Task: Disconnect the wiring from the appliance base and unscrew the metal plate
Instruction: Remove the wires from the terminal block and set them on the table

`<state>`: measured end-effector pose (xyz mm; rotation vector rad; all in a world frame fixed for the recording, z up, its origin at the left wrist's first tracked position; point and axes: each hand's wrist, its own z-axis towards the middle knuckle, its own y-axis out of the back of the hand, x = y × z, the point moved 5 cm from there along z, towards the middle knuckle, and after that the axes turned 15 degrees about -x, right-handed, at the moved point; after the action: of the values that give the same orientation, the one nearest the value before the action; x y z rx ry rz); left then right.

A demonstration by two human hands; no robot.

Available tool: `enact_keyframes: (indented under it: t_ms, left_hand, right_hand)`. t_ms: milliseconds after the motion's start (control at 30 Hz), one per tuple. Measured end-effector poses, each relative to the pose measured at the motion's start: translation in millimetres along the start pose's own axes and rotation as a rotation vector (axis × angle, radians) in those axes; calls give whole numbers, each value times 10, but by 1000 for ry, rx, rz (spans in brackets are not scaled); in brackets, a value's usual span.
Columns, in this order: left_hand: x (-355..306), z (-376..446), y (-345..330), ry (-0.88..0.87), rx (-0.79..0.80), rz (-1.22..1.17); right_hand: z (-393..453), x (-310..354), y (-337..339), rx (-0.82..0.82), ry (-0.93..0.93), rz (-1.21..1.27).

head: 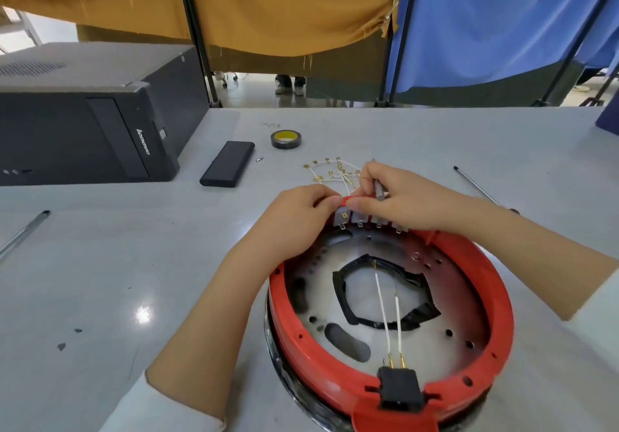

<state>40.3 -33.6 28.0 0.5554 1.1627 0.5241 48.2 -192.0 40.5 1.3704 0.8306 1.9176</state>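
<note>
Appliance base (392, 301) lies upside down on the table (100, 281), red rim (335, 369) up, metal plate (452, 317) recessed inside it. Both hands are at the far rim, on the switch block row (370, 221). Left hand (301, 217) pinches the red rim edge beside the leftmost switch. Right hand (398, 198) is curled round a grey tool shaft (378, 190) while its fingertip presses the same rim edge. The switch row runs left-right, across the reach.

A loose bundle of disconnected white leads (335, 172) lies just beyond the hands. Two white wires (390, 314) are seen running from the plate's centre opening to the black power socket (400, 386) at the near rim; judged as still to be pulled. Plate screws can't be made out.

Around: a screwdriver (479, 188) to the right, tape roll (285, 139), black case (227, 163), PC tower (83, 123) at left.
</note>
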Motion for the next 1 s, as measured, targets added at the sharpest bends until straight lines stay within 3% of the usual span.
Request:
enact_keyframes:
  t_ms: [333, 533, 667, 800, 900, 1000]
  left_hand:
    - [-31, 13, 112, 8, -128, -98]
    - [21, 22, 223, 28, -108, -157]
    - [139, 17, 247, 129, -38, -176]
    - [218, 37, 252, 155, -15, -125]
    - [236, 45, 252, 145, -22, -80]
    - [203, 28, 213, 127, -45, -82]
  right_hand:
    - [-94, -6, 14, 10, -105, 59]
    - [-238, -88, 176, -25, -222, -235]
    - [-419, -120, 390, 75, -362, -523]
    - [-604, -6, 537, 318, -455, -604]
    - [-509, 121, 546, 233, -271, -706]
    - [-340, 314, 367, 88, -19, -495]
